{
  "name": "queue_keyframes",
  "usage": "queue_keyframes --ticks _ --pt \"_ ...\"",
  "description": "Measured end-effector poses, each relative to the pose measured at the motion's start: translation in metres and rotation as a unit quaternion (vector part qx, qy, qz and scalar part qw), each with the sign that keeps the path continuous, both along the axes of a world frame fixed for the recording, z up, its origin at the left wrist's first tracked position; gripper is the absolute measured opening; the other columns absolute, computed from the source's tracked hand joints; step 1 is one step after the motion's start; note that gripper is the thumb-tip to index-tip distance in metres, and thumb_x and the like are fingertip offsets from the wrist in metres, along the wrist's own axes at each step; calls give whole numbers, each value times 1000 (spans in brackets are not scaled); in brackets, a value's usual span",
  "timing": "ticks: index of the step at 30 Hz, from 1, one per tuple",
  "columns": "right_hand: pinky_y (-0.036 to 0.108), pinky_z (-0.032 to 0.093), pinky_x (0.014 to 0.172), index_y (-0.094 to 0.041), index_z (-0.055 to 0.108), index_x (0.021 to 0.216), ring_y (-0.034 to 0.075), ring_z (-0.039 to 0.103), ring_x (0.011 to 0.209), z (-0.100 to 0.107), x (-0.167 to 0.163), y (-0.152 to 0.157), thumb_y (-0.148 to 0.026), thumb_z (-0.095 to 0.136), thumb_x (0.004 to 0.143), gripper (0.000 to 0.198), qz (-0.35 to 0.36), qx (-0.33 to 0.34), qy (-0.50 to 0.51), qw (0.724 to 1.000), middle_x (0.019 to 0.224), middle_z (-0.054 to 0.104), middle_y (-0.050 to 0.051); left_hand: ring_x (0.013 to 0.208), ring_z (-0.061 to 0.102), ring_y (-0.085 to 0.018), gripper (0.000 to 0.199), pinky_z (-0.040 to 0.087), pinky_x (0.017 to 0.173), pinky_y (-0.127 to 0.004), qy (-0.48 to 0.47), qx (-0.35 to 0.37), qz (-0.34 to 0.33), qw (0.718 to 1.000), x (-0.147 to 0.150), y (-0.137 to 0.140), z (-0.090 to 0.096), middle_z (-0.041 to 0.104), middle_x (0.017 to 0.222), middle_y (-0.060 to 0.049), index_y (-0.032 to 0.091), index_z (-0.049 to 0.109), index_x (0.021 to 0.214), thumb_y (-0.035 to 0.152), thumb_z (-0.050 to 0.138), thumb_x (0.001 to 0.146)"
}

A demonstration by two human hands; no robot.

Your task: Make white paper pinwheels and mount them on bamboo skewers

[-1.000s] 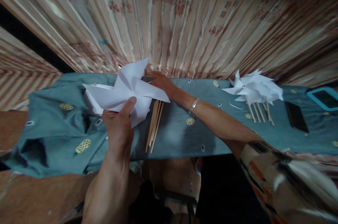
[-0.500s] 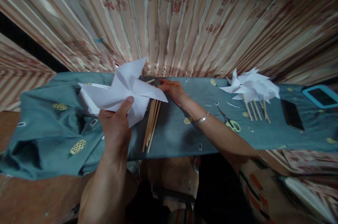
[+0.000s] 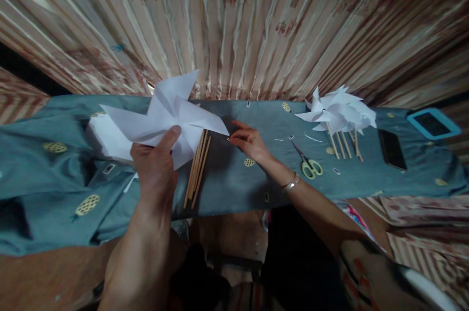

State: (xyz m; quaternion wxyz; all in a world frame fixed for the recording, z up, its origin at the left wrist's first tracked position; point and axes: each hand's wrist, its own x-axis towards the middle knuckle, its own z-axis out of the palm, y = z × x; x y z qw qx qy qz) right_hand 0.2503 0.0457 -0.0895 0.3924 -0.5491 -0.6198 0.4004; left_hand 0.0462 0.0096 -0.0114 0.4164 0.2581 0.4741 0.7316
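My left hand [image 3: 156,159] grips a white paper pinwheel [image 3: 183,115], thumb pressed near its centre and the other fingers hidden beneath. My right hand [image 3: 249,141] is just right of the pinwheel's right tip, thumb and index finger pinched on a small shiny pin [image 3: 228,139], too small to see fully. Below the pinwheel lies a bundle of thin wooden sticks [image 3: 198,169], its upper end covered by paper. A stack of white paper [image 3: 106,137] shows behind the pinwheel on the left.
Several finished pinwheels on sticks [image 3: 340,111] lie to the right. Scissors with green handles [image 3: 310,167], a dark phone [image 3: 392,149] and a blue-framed device [image 3: 434,123] rest on the green cloth [image 3: 234,189]. A pleated curtain [image 3: 220,32] hangs behind the table.
My right hand has drawn back from behind the pinwheel's right tip and now shows a small shiny pin at its fingertips. The view has shifted slightly; my left hand keeps its grip.
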Motion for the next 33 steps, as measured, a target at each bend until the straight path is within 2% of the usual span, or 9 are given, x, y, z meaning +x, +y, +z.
queue_keyframes --ticks 3,6,9,13,17,22,27,30,33 --pt "52 37 114 -22 74 71 29 55 134 0 4 -10 -15 67 76 11 37 74 -122 989 141 62 10 81 71 -17 19 55 95 -40 2 4 -8 1000 3 1 -2 76 80 -1 14 69 69 13 85 59" --pt "53 38 114 -23 73 71 29 53 136 0 13 -24 -15 65 79 13 51 109 -189 974 142 61 10 80 71 -18 19 55 95 -42 -3 1 -19 1000 7 1 -4 75 78 -1 15 66 64 15 85 60" --pt "50 41 113 -21 74 79 30 55 134 -2 23 -37 -20 67 81 7 39 116 -212 970 140 62 14 81 71 -18 21 55 94 -41 -7 -4 -27 1000 10 1 -6 75 77 -1 15 66 64 16 86 59" --pt "44 50 102 -21 73 101 27 65 119 -5 32 -49 -25 63 87 18 -23 113 -196 974 126 70 13 80 69 -17 20 56 88 -38 7 -7 -31 999 14 0 -7 75 82 -2 15 67 68 17 85 58" --pt "39 52 93 -23 74 95 24 69 98 -2 29 -55 -25 58 93 16 -27 134 -212 968 103 76 7 79 68 -16 17 56 83 -34 27 -7 -54 998 19 -1 -10 75 78 0 16 68 68 17 84 61" --pt "38 50 89 -18 73 98 26 66 93 3 15 -49 -27 60 95 16 19 145 -311 939 93 74 9 74 68 -15 16 56 78 -31 59 -19 -73 995 26 -3 -15 73 76 1 20 68 66 17 84 64" --pt "38 50 81 -18 74 89 28 62 91 1 5 -49 -21 51 98 25 65 143 -396 905 86 70 12 71 69 -19 15 57 71 -33 96 -42 -92 990 29 -3 -22 73 73 1 23 71 66 23 86 62" --pt "38 50 77 -20 74 87 28 62 87 -2 8 -51 -20 51 97 25 62 157 -378 910 83 71 11 70 69 -19 15 57 70 -32 99 -42 -98 989 30 -3 -25 75 74 0 24 71 66 25 86 62" --pt "38 52 79 -22 74 85 26 65 83 -3 23 -50 -21 55 93 21 21 149 -300 942 83 73 8 71 70 -19 14 57 70 -31 106 -41 -91 989 30 -4 -23 74 71 1 24 72 69 25 84 62"
